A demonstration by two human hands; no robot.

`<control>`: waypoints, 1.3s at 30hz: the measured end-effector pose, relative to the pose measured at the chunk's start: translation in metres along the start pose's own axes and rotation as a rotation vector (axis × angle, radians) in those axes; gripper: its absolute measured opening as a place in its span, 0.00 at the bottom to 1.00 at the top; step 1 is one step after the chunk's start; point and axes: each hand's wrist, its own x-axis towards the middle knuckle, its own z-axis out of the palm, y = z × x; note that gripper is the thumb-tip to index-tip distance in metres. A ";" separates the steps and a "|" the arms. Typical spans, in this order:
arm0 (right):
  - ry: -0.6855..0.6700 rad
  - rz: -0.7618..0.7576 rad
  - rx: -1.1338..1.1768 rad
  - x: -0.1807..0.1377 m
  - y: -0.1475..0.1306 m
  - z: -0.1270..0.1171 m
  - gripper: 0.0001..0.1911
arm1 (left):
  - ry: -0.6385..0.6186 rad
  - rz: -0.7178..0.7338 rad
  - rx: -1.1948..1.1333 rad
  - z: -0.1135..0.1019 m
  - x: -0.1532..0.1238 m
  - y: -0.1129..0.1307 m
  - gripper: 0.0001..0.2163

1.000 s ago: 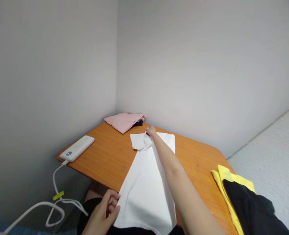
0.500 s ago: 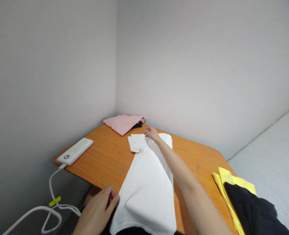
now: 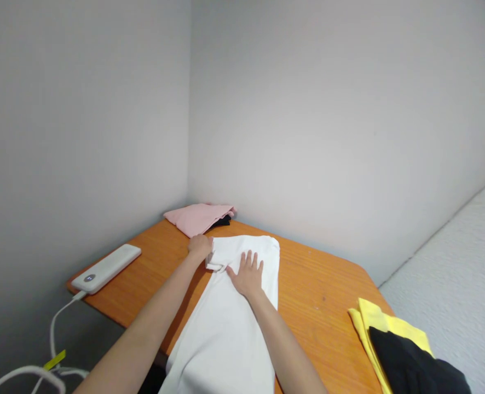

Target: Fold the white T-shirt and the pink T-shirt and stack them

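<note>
A white garment [image 3: 230, 334] lies lengthwise on the orange table [image 3: 316, 284], its near end hanging over the front edge. My right hand [image 3: 247, 272] rests flat on its upper part, fingers spread. My left hand [image 3: 200, 247] is at the garment's folded top left corner, fingers closed on the fabric edge there.
A folded pink cloth [image 3: 197, 217] over something dark sits in the far table corner. A white power bank [image 3: 106, 267] with a white cable [image 3: 57, 328] lies at the left edge. Yellow [image 3: 374, 323] and black clothes [image 3: 410, 366] are stacked at the right, beside a white mattress [image 3: 456, 279].
My left hand left the garment's near edge and reached up to its top left corner. My right hand let go of the collar area and now lies flat on the cloth.
</note>
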 end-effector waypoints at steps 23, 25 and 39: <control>-0.199 -0.233 0.112 -0.133 0.010 -0.051 0.45 | -0.301 0.905 -0.195 0.032 -0.063 0.048 0.25; -0.243 -0.263 0.138 -0.162 0.014 -0.056 0.45 | -0.283 0.927 -0.151 0.048 -0.079 0.032 0.27; -0.219 -0.004 0.631 -0.299 0.110 -0.076 0.24 | -0.126 0.200 -0.690 -0.001 -0.249 -0.100 0.26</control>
